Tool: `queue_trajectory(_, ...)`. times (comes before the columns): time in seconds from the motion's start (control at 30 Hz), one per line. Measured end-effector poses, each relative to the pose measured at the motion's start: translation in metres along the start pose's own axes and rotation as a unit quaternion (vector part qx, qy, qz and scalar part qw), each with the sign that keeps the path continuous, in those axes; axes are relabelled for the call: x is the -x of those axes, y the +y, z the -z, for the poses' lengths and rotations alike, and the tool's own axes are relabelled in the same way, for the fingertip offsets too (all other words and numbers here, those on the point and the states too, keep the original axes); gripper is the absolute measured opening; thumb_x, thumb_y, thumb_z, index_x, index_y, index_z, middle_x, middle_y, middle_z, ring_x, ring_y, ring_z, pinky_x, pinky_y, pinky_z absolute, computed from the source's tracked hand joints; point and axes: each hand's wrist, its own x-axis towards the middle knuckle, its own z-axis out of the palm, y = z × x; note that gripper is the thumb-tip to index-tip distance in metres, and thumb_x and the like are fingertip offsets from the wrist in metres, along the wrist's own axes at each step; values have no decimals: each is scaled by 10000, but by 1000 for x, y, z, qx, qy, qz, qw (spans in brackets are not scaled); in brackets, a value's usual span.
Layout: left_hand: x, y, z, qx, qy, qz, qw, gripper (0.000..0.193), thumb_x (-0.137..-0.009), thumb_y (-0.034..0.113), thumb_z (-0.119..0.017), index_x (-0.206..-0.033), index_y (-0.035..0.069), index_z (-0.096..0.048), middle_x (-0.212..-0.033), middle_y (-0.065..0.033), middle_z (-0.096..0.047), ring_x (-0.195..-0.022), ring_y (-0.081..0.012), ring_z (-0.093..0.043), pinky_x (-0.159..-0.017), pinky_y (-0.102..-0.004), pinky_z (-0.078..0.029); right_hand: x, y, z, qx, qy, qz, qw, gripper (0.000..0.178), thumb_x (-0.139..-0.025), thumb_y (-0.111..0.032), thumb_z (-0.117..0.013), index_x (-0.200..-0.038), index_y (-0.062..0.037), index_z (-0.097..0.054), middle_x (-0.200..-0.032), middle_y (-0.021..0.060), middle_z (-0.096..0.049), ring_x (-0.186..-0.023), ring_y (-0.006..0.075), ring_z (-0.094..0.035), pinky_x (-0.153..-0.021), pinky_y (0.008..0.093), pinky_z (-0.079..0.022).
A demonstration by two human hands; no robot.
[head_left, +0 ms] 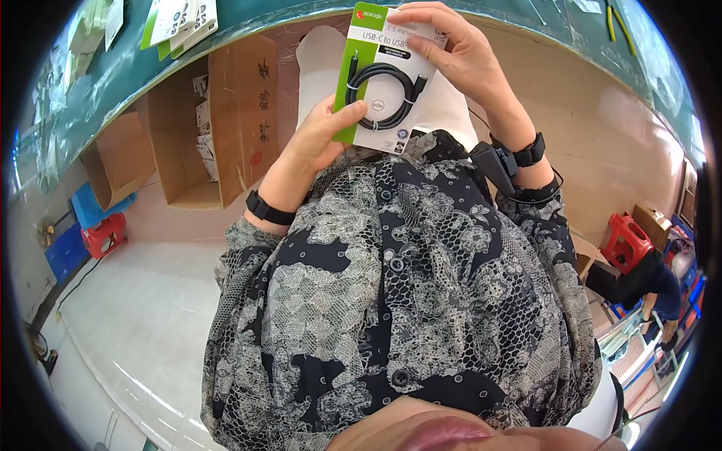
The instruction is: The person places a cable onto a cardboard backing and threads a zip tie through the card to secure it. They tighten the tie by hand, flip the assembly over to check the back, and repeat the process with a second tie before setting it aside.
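Between my two hands is a green and white retail card (361, 137) with a coiled black USB cable (362, 74) on its front. The card stands nearly upright, facing me, above my lap. My left hand (328, 134) grips its lower left side, thumb on the front beside the coil. At the top right, my right hand (450, 46) pinches the upper edge, with the thumb and fingers closed on it. The fingers behind the card are hidden. Dark straps circle both wrists, and a small black device (494, 164) sits on the right one.
A green work table (248, 13) curves across the far side. On it lie several similar cards (177, 26) at left and yellow-handled tools (623, 31) at right. An open cardboard box (183, 143) with packs inside stands at my left. Red stools (103, 234) and another person (663, 289) are farther off.
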Motion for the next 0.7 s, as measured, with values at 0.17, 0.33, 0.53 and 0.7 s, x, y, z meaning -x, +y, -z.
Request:
queue_trajectory(0.17,-14,-6,-9,-48,105,-141,983,302,-918,128,-586,-1187,4,-527,-1133,-73,-601,-1018,-169,-596,-892,-335,-500,2,-38,-15,117,123,-370,913,518,-843,-33,-628,-1318,-28,-421,-1184,91,-523,-941,135,-539,-797,262,-478)
queue_trajectory(0.33,-33,-7,-17,-130,115,-256,951,279,-926,135,-576,-1180,25,-536,-1118,-62,-603,-1019,-171,-590,-855,-332,-520,34,-49,-54,-114,190,-492,842,454,-887,-126,-613,-1291,-14,-438,-1069,82,-598,-957,119,-572,-819,272,-478)
queue_trajectory(0.53,-34,7,-30,-17,78,-82,993,294,-939,134,-550,-1208,21,-510,-1173,-77,-568,-1055,-192,-572,-826,-372,-548,25,-37,-41,111,94,-452,880,320,-870,-159,-629,-1120,-13,-493,-952,97,-631,-833,159,-612,-691,293,-488)
queue_trajectory(0.7,-46,16,-40,-61,82,-106,989,317,-945,125,-528,-1241,19,-481,-1209,-87,-542,-1094,-213,-551,-833,-415,-560,18,-30,-31,93,107,-421,896,319,-885,-116,-601,-1153,-5,-469,-1001,84,-611,-872,137,-595,-734,279,-490)
